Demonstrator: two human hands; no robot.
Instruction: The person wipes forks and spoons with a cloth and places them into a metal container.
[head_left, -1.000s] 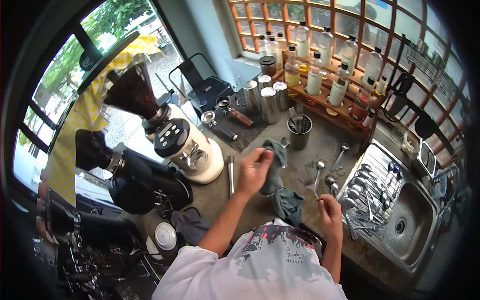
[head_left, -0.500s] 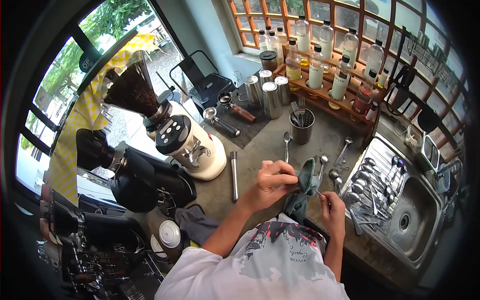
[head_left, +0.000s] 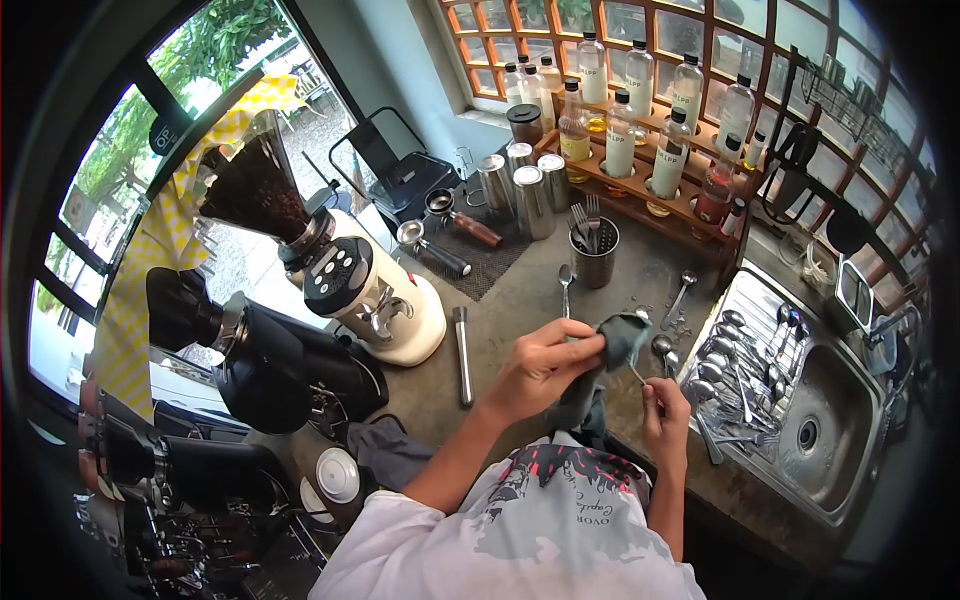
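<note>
My left hand (head_left: 545, 365) is closed on a dark green cloth (head_left: 622, 340), which is bunched at the fingertips and hangs down toward my shirt. Between the fingers of my right hand (head_left: 665, 408) is the thin metal handle of a utensil (head_left: 637, 376); its other end is hidden in the cloth. On the counter just beyond my hands lie a spoon (head_left: 566, 285), a second spoon (head_left: 685, 288) and more spoons (head_left: 663, 346) partly behind the cloth. A perforated metal cup (head_left: 595, 262) holds upright forks. Left of my left hand lies a metal muddler-like rod (head_left: 463, 355).
At right, a steel sink (head_left: 835, 440) has a drainboard piled with wet spoons and forks (head_left: 740, 370). A wooden rack (head_left: 640, 195) of bottles stands at the back. Coffee grinders (head_left: 385, 310) line the left, near portafilters (head_left: 440, 250) on a mat and metal canisters (head_left: 533, 200).
The cloth has turned and bunched over the utensil's end, between my hands. Both hands stay close to where they were; the view has shifted slightly.
</note>
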